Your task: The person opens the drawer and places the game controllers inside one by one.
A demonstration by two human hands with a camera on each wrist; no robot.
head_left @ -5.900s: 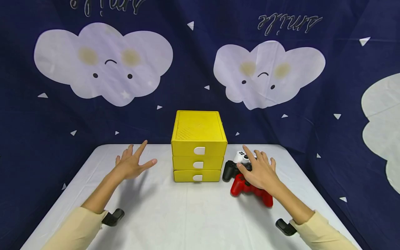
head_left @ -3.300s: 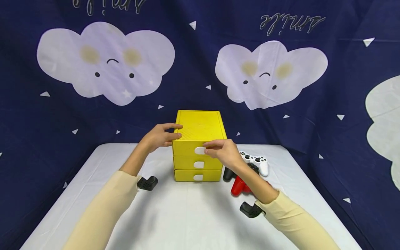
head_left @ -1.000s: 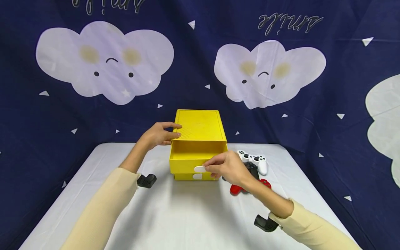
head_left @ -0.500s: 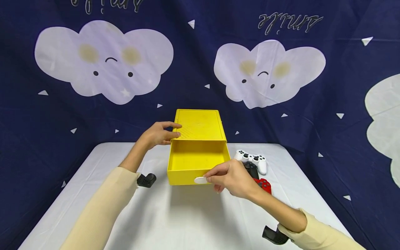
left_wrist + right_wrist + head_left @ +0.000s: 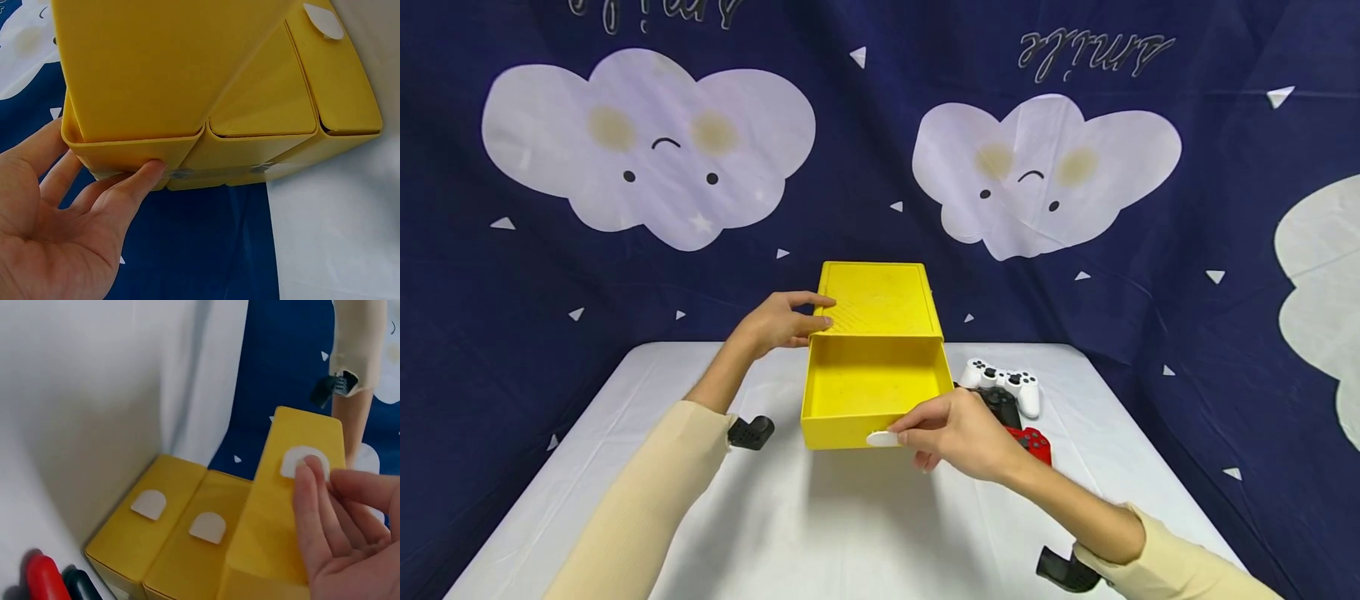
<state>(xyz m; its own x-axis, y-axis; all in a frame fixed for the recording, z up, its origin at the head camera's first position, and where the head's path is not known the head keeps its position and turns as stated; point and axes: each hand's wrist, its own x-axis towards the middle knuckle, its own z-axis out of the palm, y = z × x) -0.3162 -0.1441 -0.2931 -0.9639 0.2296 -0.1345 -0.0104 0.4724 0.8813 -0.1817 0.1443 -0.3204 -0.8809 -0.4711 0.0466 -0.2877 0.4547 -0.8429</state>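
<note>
A yellow three-drawer cabinet (image 5: 883,296) stands at the back middle of the table. Its top drawer (image 5: 838,433) is pulled far out, with a bare yellow inside. My right hand (image 5: 970,437) pinches that drawer's white pull tab (image 5: 881,438) between thumb and fingertips, as the right wrist view also shows on the tab (image 5: 294,461). My left hand (image 5: 778,323) rests on the cabinet's upper left edge. Some of its fingers lie on the top, and others press the side wall (image 5: 125,153). The two lower drawers (image 5: 181,550) are closed.
Right of the cabinet lie three game controllers: a white one (image 5: 1026,392), a black one (image 5: 1002,404) and a red one (image 5: 1036,444). My right hand and forearm partly cover them in the head view. A dark blue cloud-print curtain (image 5: 865,167) hangs behind the white table (image 5: 752,517).
My left hand has come to the cabinet's edge. My right hand has taken the top drawer's tab and pulled the drawer out towards me, moving only slightly in the last half second.
</note>
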